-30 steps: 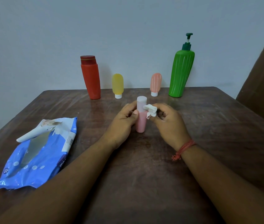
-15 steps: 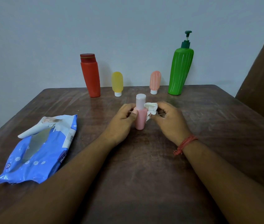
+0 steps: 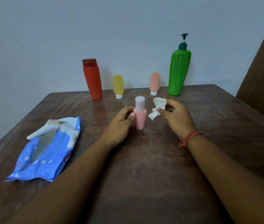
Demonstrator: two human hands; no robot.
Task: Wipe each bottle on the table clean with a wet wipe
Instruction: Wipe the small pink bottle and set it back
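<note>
Wipe [image 3: 158, 108] lifted off pink bottle [image 3: 139, 116], five bottles total

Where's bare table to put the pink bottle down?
Bare wood lies right of the right hand, toward the table edge, and near, between the forearms. The back row from red bottle to green pump bottle is crowded; the wipes pack fills the left.

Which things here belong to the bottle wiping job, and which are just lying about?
Job: pink bottle in left hand; wipe in right hand; red bottle, yellow bottle, peach bottle, green bottle; wipes pack.
Lying about: only the table underneath.
</note>
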